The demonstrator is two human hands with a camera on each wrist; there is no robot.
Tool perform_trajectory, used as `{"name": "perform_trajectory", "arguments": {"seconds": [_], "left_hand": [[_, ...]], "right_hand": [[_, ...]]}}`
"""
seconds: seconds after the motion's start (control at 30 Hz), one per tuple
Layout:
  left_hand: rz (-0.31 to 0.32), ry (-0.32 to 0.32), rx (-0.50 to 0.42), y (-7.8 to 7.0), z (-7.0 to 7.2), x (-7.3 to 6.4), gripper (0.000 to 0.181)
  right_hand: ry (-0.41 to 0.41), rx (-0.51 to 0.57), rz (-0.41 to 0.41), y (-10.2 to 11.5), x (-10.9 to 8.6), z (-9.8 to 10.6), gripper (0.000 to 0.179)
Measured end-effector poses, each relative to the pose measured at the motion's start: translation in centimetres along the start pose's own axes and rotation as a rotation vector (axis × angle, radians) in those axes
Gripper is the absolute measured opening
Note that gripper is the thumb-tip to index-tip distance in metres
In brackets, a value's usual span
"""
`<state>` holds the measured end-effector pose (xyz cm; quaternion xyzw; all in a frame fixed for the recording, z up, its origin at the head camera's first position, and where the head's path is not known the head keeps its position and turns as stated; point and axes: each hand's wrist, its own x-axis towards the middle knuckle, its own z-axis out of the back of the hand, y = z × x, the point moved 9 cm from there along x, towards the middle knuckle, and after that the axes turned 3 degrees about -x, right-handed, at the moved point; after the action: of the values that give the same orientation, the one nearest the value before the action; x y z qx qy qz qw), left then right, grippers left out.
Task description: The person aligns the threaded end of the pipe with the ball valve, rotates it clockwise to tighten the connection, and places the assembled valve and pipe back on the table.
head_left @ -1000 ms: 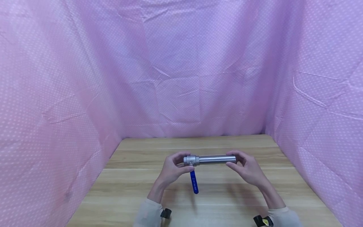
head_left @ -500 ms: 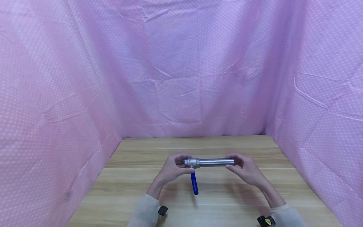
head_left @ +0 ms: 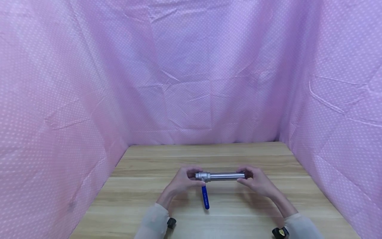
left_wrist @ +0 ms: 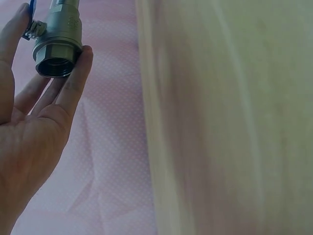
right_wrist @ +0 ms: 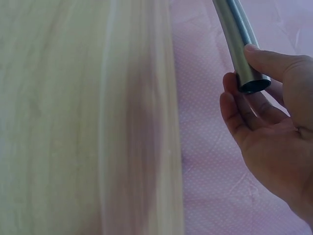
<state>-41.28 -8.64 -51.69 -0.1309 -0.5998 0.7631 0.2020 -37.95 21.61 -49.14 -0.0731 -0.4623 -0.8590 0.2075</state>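
A metal ball valve (head_left: 203, 176) with a blue lever handle (head_left: 205, 198) is joined to a straight steel pipe (head_left: 226, 176) that runs out to its right. My left hand (head_left: 184, 181) grips the valve body, thumb in front near the lever's base and fingers behind. In the left wrist view the open hexagonal end of the valve (left_wrist: 56, 59) faces the camera. At the pipe's far right end, my right hand (head_left: 259, 181) pinches it between thumb and fingers. The hollow pipe end (right_wrist: 254, 85) shows in the right wrist view. The lever points toward the person.
A light wooden table (head_left: 209, 152) lies under the hands, which cast shadows on it. Pink dotted cloth (head_left: 191, 83) hangs behind it and along both sides. Each sleeved forearm carries a black wrist device, such as the left one (head_left: 171, 223).
Both hands have lowered the valve and pipe slightly toward the tabletop and the person. Each hand keeps its hold, and the lever's shadow lies closer to its tip.
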Motion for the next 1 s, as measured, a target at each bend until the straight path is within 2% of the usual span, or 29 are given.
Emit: {"name": "perform_trajectory", "arguments": {"seconds": [0.23,0.53,0.7,1.0], "left_hand": [[0.08,0.05,0.023,1.6,-0.4,0.3,0.053],[0.117,0.091,0.09,2.1,-0.7,0.4,0.047],[0.122,0.109,0.116,2.3,-1.0,0.5,0.043],[0.089,0.131,0.167,2.2,-1.4,0.5,0.038]], "right_hand": [[0.089,-0.032,-0.062,-1.4,0.2,-1.1,0.03],[0.159,-0.076,-0.089,-2.9,0.2,-2.3,0.024],[0.189,-0.085,-0.109,-3.6,0.3,-2.7,0.021],[0.218,-0.074,-0.089,-3.5,0.2,-3.3,0.022]]}}
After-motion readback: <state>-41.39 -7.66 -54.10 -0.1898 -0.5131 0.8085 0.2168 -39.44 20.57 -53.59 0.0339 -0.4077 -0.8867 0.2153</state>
